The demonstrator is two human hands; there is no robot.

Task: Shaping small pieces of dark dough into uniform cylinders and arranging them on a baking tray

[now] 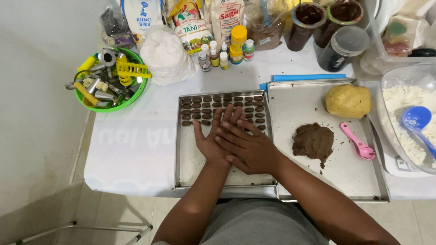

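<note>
My left hand (213,140) and my right hand (247,147) are pressed flat together, palm against palm, above a metal baking tray (186,159). The right hand lies on top; whatever may be between the palms is hidden. Several small brown dough pieces (200,111) lie in rows across the far part of that tray, just beyond my fingertips. To the right, a second flat tray (290,104) holds a lump of brown dough (313,141), a ball of yellow dough (348,100) and a pink plastic spoon (359,143).
A green bowl (129,100) of metal and yellow cutters stands at the back left, beside a white bag (165,56). Small bottles (225,56), packets and dark jars (309,20) line the back. A clear bowl of flour (402,118) with a blue scoop (417,120) is at the right edge.
</note>
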